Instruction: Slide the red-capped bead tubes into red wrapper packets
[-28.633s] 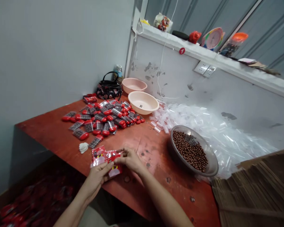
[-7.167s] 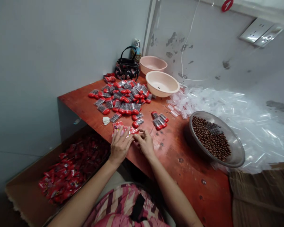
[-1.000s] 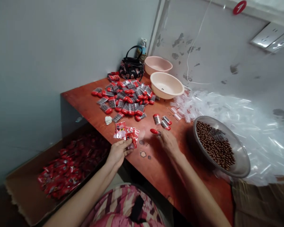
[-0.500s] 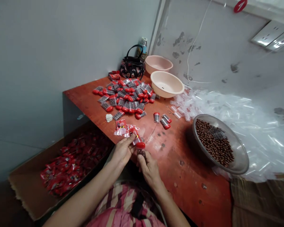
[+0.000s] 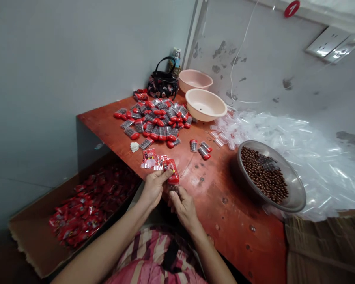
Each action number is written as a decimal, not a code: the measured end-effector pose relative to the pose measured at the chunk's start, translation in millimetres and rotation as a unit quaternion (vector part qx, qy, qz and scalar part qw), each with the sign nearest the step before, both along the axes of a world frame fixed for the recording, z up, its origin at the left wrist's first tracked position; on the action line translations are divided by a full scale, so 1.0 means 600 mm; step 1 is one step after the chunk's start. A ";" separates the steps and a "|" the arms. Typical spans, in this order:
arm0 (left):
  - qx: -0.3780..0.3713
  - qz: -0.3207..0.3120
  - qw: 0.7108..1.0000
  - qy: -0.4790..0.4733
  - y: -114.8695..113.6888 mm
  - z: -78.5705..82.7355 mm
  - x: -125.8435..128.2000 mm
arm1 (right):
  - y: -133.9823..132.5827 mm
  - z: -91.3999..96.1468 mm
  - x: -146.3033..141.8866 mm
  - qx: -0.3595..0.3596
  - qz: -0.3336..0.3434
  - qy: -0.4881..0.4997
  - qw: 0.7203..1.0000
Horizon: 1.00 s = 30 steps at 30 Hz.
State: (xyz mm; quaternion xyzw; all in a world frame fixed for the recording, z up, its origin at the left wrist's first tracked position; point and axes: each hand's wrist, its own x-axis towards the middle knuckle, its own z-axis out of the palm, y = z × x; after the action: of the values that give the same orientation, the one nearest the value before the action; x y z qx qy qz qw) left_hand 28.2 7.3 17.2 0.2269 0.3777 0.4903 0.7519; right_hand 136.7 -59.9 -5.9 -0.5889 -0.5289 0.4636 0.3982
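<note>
My left hand (image 5: 152, 189) pinches a small red printed packet (image 5: 172, 170) at the near edge of the red table (image 5: 225, 205). My right hand (image 5: 182, 202) is closed on a red-capped clear tube of brown beads (image 5: 174, 186), whose capped end sits at the packet's mouth. A few more red packets (image 5: 150, 159) lie flat just beyond my fingers. Three filled tubes (image 5: 200, 148) lie a little further in, and a large pile of filled red-capped tubes (image 5: 154, 120) lies at the far left of the table.
A metal bowl of brown beads (image 5: 296, 197) stands at the right, with a heap of empty clear tubes (image 5: 284, 138) behind it. Two pink basins (image 5: 205, 104) and a black handbag (image 5: 162, 85) stand at the back. A cardboard box of filled packets (image 5: 79, 209) sits on the floor at left.
My right hand reached to the loose tubes, took one up and brought it back to my left hand. The packet in my left hand now sits over the tube's capped end.
</note>
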 end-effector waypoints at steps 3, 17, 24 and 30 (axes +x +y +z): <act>0.024 -0.031 0.999 0.029 0.000 -0.003 -0.004 | 0.003 0.001 0.001 -0.005 0.013 -0.001 1.000; 0.017 -0.197 0.979 0.057 0.006 -0.010 -0.025 | 0.012 -0.006 0.014 -0.073 0.022 0.151 0.986; 0.060 -0.066 0.979 0.183 -0.006 -0.017 -0.008 | 0.016 0.013 0.017 -0.026 -0.010 0.028 0.999; 0.027 -0.116 0.992 0.046 -0.027 -0.011 -0.002 | 0.027 0.003 0.008 -0.062 0.018 0.181 0.981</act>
State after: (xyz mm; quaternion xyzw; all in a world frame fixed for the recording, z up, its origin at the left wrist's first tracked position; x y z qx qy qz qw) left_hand 26.8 -8.8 10.8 0.3122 0.3698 0.3984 0.7791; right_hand 141.5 -43.5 -3.9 -0.5095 -0.4286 0.6012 0.4418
